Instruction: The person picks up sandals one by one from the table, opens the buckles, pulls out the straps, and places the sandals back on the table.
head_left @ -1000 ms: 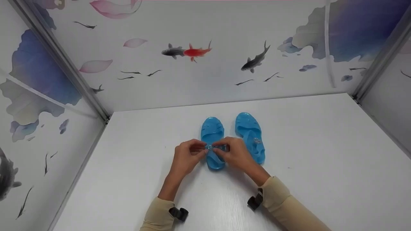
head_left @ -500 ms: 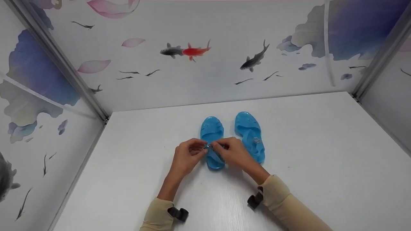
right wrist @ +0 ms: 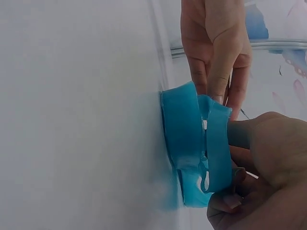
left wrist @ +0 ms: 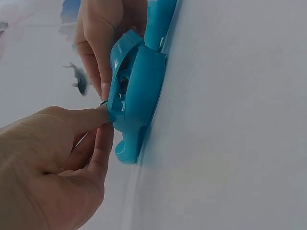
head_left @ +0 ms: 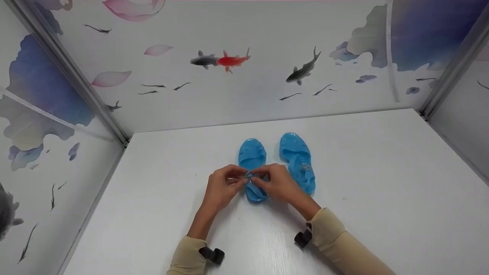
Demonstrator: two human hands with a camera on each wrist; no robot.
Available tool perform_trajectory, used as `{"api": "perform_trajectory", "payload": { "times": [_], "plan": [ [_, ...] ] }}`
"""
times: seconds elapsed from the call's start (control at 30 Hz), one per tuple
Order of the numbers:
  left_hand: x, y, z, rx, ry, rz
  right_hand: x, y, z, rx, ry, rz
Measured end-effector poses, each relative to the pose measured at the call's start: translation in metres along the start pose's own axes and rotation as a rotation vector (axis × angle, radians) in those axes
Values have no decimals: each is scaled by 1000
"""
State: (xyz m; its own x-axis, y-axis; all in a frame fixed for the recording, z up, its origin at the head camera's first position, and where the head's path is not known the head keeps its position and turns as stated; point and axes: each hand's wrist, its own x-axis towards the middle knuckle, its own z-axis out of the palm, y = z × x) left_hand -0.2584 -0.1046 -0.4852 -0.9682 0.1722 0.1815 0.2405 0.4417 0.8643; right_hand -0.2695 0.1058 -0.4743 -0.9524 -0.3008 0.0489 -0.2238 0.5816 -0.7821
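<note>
Two blue jelly sandals [head_left: 252, 149] [head_left: 293, 143] lie side by side on the white table, toes away from me. Over the left one, my left hand [head_left: 222, 187] pinches the strap end by its small metal buckle [head_left: 249, 175]. Opposite it, my right hand [head_left: 278, 181] pinches the same ankle strap [right wrist: 218, 148] with thumb and fingertips. The fingertips of both hands nearly meet at the buckle and hide much of it. In the left wrist view, the sandal [left wrist: 144, 86] stays upright on its sole. The right sandal's buckle [head_left: 305, 166] sits on its strap, untouched.
The white table [head_left: 160, 214] runs back to a wall [head_left: 244, 103] printed with fish and petals. Side panels with metal posts [head_left: 76, 68] enclose it left and right. Black wrist cameras [head_left: 212, 255] sit at both beige sleeves.
My right thumb and fingers shift slightly at the strap: half a second ago they were closer over the buckle, now they are a little to its right. The sandals stay in place.
</note>
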Motion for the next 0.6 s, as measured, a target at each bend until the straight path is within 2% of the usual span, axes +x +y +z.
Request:
{"api": "perform_trajectory", "payload": {
  "times": [0.27,0.47,0.6],
  "plan": [
    [0,1,1,-14,5,27,0,0,1,-31,10,-14],
    [0,2,0,5,6,42,-3,-4,7,-137,61,-97],
    [-1,2,-1,1,-1,56,-6,-3,11,-154,94,-131]
  ]
}}
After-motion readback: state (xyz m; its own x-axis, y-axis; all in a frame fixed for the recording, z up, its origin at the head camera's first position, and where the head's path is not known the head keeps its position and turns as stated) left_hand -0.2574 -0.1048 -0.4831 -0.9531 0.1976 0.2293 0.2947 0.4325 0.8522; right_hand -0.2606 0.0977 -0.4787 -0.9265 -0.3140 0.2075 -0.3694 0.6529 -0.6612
